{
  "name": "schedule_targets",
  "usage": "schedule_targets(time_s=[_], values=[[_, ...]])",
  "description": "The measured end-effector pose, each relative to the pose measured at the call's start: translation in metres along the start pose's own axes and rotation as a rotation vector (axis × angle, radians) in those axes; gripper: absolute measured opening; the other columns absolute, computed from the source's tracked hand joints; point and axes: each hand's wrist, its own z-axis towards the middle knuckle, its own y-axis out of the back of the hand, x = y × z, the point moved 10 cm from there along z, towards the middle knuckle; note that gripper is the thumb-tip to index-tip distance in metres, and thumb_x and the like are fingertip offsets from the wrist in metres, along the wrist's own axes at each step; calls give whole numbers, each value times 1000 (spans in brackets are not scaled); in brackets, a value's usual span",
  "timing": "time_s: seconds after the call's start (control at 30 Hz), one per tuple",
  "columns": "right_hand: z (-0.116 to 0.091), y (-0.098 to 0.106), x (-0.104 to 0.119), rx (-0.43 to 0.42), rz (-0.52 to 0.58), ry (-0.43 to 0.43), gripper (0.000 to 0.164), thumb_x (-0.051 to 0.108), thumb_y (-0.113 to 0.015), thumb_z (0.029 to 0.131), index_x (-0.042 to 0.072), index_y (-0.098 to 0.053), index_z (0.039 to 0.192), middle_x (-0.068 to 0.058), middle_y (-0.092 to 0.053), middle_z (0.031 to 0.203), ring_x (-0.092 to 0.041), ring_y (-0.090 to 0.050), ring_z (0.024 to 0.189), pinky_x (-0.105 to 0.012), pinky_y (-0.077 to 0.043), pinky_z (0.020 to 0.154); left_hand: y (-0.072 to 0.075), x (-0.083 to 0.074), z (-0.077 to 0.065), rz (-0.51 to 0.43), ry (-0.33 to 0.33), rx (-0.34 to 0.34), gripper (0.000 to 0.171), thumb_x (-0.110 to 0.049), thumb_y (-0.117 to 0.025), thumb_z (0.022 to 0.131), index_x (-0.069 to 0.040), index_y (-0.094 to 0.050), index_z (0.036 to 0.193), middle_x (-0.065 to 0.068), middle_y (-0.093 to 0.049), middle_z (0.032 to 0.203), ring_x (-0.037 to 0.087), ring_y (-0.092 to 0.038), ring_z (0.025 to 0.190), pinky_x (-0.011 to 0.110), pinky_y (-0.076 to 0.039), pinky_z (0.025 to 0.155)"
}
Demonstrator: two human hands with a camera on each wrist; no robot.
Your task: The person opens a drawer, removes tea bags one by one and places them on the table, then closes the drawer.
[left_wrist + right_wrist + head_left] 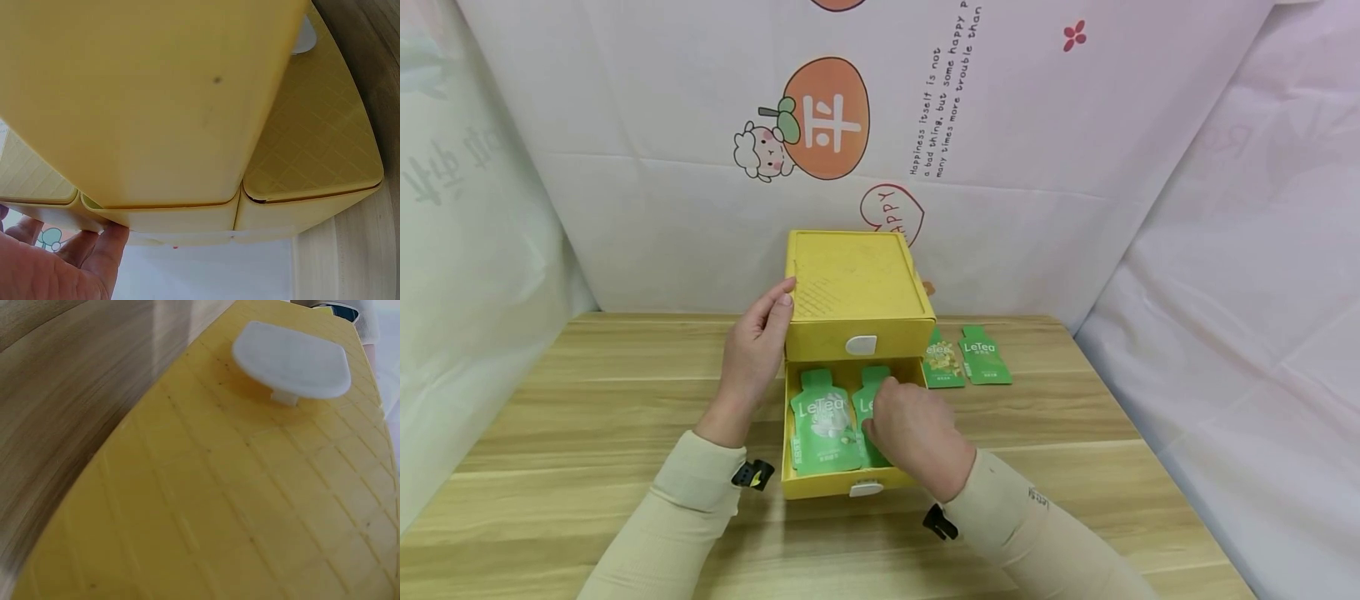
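A yellow two-drawer box [861,275] stands on the table, its lower drawer [820,486] pulled out. Two green LeTea sachets lie in that drawer: a left one [826,425] in full sight and a right one [871,382] partly covered by my right hand [917,429]. The right hand reaches into the drawer with curled fingers, thumb and fingertips pinching the right sachet. My left hand [752,354] rests against the box's upper left side, its fingers [106,253] extended along the edge in the left wrist view. The drawer's white pull tab [294,359] shows in the right wrist view.
Two more green sachets, one with a yellow print [943,365] and a plain one [987,358], lie on the table right of the box. The upper drawer, with its white tab [861,344], is closed. A printed white cloth [1015,233] hangs behind the wooden table [610,417].
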Motion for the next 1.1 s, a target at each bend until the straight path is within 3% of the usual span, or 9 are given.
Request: schedule_targets(time_s=[0.27,0.53,0.77,0.93,1.0,1.1], values=[[1,-5,-2,62,35,-30,50,47,-78,91,7,-53,75,-3,-45,55,-17,-52,45,-32,-47,38,0,1,0,2,-2,6,48,-49,-45,111,-27,-58,151,-8,-55,155,16,-48,146,45,-40,119],[-1,2,0,-11,10,-1,48,45,-81,89,8,-53,75,-1,-43,52,-17,-51,42,-31,-44,37,-1,2,0,3,-1,4,49,-50,-44,111,-27,-58,151,-7,-55,155,16,-48,146,44,-40,119],[-1,7,0,-45,38,6,42,41,-81,90,5,-60,88,-1,-43,51,-17,-53,42,-31,-44,36,0,1,1,13,-5,4,50,-52,-43,110,-26,-58,151,-7,-55,155,15,-48,146,44,-41,119],[0,8,-4,-20,95,-11,47,37,-80,92,-1,-68,114,-3,-49,53,-18,-54,44,-32,-45,37,0,-1,-1,13,-4,0,52,-54,-43,110,-26,-58,151,-8,-55,155,14,-48,145,43,-41,118],[0,11,-5,-37,114,-3,45,36,-81,92,-1,-68,113,-2,-48,52,-17,-52,43,-32,-44,37,0,-1,0,17,-5,0,53,-54,-43,110,-26,-57,152,-8,-54,155,14,-48,145,44,-41,118],[0,13,-6,-52,161,14,35,32,-81,92,4,-61,94,0,-43,51,-15,-48,42,-31,-41,36,0,0,0,23,-5,0,53,-54,-43,110,-26,-57,152,-8,-54,155,14,-47,146,44,-41,119]])
